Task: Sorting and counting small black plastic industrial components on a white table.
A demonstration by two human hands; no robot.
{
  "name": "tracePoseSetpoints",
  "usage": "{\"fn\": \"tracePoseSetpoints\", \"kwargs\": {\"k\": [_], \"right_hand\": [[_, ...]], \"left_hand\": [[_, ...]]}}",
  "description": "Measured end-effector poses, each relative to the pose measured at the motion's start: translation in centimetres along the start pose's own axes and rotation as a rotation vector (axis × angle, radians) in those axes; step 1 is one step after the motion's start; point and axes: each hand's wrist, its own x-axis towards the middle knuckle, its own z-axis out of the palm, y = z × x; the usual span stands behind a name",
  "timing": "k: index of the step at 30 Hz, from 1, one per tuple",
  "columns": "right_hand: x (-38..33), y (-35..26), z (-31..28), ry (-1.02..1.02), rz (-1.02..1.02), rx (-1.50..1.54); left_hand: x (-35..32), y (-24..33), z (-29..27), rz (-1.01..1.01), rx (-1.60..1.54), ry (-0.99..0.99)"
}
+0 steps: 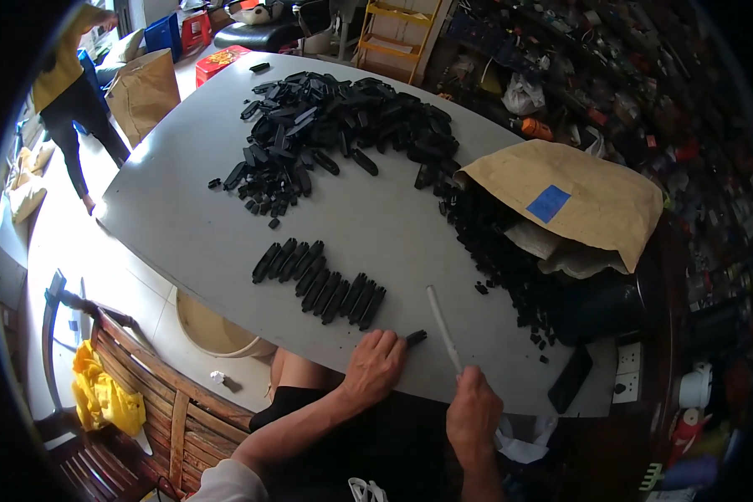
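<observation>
Two hands show at the near edge of the grey table (192,226); the left hand (375,366) lies palm down on the table top with its fingers bent, and its fingertips press on one small black piece (416,337), which sits just to the right of the hand; the right hand (473,412) is closed in a fist around the near end of one thin white stick (443,327); the stick slants up and away to the left, and its far end rests on the table; the small black piece lies between the two hands, close to the left of the stick, not touching it as far as I can see; both forearms come in from the near edge, and the left one wears a white sleeve pushed up; a bit farther off is a neat row of black pieces (320,282), about eleven of them, side by side; at the far side is one big pile of black pieces (335,130), too many to count; on the right one brown paper bag (573,201) with a blue square on it lies tipped over, and lots of tiny black bits (498,251) spill out of it; far left, one person in a yellow top (63,92) stands on the floor.
</observation>
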Motion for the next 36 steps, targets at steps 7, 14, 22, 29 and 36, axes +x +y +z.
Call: {"fn": "tracePoseSetpoints", "kwargs": {"k": [7, 14, 22, 29, 36], "right_hand": [[0.4, 0.9, -0.1, 0.036, 0.076, 0.006], [-0.1, 0.4, 0.8, 0.001, 0.083, 0.036], [0.2, -0.4, 1.7, 0.024, -0.097, 0.066], [0.6, -1.2, 1.6, -0.091, -0.040, -0.027], [0.1, -2.6, 1.8, -0.146, -0.051, -0.183]], "left_hand": [[1.7, 1.9, 1.5, 0.003, -0.119, -0.072], [1.7, -1.6, -1.9, -0.254, 0.303, 0.196], [1.6, -1.8, -1.9, -0.151, 0.269, 0.183], [0.5, -0.7, -0.9, -0.064, 0.062, 0.167], [0.5, -1.2, -0.7, -0.063, -0.004, 0.144]]}}
